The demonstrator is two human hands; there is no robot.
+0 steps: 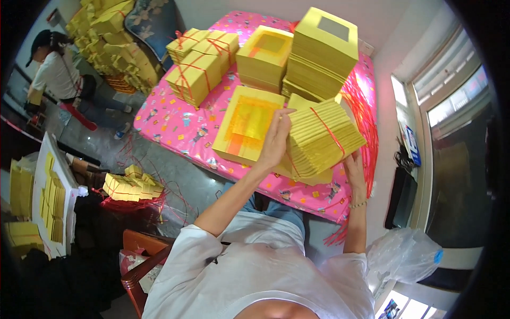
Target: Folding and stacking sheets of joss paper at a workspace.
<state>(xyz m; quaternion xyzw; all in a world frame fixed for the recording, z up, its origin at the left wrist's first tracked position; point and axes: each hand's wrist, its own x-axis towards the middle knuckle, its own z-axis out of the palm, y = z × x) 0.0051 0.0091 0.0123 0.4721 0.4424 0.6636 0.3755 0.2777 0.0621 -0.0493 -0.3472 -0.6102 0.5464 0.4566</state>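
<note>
Between my two hands is a tilted bundle of yellow paper (pixel 319 142), its folded edges in a row and a red string tied across it. My left hand (pixel 278 137) grips the bundle's left side, fingers pressed along the edge. My right hand (pixel 355 166) holds its lower right corner, with most fingers hidden beneath. Loose yellow sheets (pixel 319 177) show under the bundle. Just left of my left hand lies a yellow paper stack (pixel 223 139) with an orange-and-gold printed square on top.
Tall yellow paper stacks (pixel 323 56) and red-tied bundles (pixel 195 80) stand farther back on the pink patterned table cover (pixel 159 114). Red strings (pixel 366 122) hang at the right edge. A wooden chair (pixel 139 266) is lower left; another person (pixel 61 74) stands far left.
</note>
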